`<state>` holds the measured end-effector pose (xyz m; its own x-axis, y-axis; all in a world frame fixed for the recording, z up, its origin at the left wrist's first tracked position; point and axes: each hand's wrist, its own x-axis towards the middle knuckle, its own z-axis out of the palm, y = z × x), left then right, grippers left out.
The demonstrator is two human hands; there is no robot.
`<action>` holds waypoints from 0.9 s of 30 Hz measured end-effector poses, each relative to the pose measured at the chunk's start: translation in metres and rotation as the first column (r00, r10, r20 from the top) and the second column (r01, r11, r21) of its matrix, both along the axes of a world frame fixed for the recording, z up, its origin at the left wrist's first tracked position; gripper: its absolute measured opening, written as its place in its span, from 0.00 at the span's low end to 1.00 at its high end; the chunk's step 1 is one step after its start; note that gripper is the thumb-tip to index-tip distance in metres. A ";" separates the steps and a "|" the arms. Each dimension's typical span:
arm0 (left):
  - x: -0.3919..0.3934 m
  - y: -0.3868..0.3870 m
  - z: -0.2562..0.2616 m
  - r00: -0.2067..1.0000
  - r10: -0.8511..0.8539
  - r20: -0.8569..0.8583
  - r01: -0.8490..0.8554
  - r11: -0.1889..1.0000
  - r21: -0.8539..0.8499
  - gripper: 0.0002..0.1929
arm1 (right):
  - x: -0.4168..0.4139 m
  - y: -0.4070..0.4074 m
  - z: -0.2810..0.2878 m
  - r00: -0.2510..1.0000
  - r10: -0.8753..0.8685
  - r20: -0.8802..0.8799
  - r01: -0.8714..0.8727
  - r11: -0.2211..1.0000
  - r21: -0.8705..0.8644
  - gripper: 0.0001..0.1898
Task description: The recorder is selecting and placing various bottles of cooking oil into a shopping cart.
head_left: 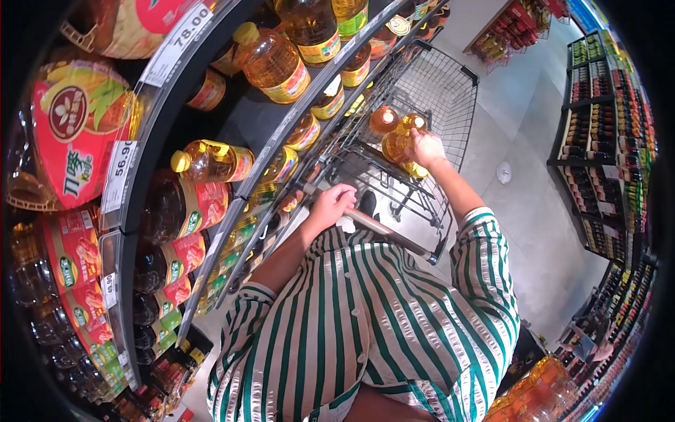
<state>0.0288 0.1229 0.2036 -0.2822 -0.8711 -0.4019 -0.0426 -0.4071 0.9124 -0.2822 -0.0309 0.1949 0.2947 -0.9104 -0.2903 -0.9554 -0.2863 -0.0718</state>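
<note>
A wire shopping cart stands in front of me with several bottles of oil in it. My right hand is over the cart, its fingers on a bottle of yellow oil; how firmly they grip it cannot be made out. Beside it are an orange-toned oil bottle and another yellow one. My left hand rests at the cart's handle bar, fingers curled and partly hidden. To the left, an oil bottle lies on its side on a shelf, its yellow cap pointing left.
Curved-looking shelves with large oil bottles and price tags run close along the left. Across the grey floor, racks of bottles stand at the right. A hanging display of red packets is at the top. Orange bottles sit at lower right.
</note>
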 end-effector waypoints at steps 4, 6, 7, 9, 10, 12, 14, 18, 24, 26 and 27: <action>0.002 -0.001 -0.007 0.999 -0.036 -0.015 0.035 0.999 -0.036 0.11 | 0.013 0.003 0.075 0.998 -0.016 0.064 0.023 0.993 -0.116 0.24; 0.004 -0.006 -0.008 0.996 -0.075 -0.038 0.075 0.997 -0.016 0.12 | 0.022 0.007 0.121 0.997 -0.007 0.072 0.018 0.988 -0.156 0.23; 0.006 -0.009 -0.008 0.996 -0.075 -0.040 0.074 0.997 -0.026 0.12 | 0.028 0.009 0.146 0.996 0.001 0.085 0.016 0.979 -0.203 0.22; 0.007 -0.018 -0.003 0.983 -0.077 -0.167 0.098 0.988 0.119 0.13 | 0.037 0.022 0.194 0.993 0.051 0.110 -0.015 0.952 -0.304 0.20; 0.008 -0.027 0.002 0.977 -0.133 -0.165 0.147 0.986 0.077 0.17 | 0.043 0.027 0.218 0.989 0.081 0.125 -0.029 0.928 -0.371 0.19; 0.008 -0.043 0.017 0.949 -0.025 -0.315 0.063 0.992 0.109 0.22 | 0.053 0.039 0.263 0.972 0.148 0.182 -0.039 0.866 -0.499 0.17; 0.003 -0.059 0.041 0.850 0.149 -0.506 -0.016 0.966 0.258 0.32 | 0.058 0.049 0.302 0.948 0.192 0.252 -0.006 0.806 -0.592 0.16; 0.001 -0.077 0.099 0.568 0.214 -0.794 0.170 0.914 0.368 0.47 | 0.058 0.043 0.349 0.746 0.104 0.657 0.221 0.893 -0.392 0.16; -0.002 -0.053 0.146 0.500 0.179 -0.847 0.317 0.873 0.371 0.44 | 0.071 0.001 0.333 0.522 -0.181 0.833 0.400 0.915 -0.052 0.19; -0.003 -0.046 0.146 0.492 0.205 -0.846 0.313 0.865 0.392 0.43 | 0.072 -0.003 0.323 0.521 -0.218 0.825 0.380 0.925 0.005 0.19; -0.003 -0.042 0.143 0.469 0.221 -0.855 0.307 0.867 0.392 0.43 | 0.071 -0.005 0.319 0.522 -0.239 0.819 0.358 0.933 0.044 0.20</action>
<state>0.0257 0.0806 0.3464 -0.7324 -0.6384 -0.2368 0.6106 -0.7697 0.1863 -0.2109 -0.0359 0.5137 0.0522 -0.9980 0.0352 -0.5460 -0.0580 -0.8358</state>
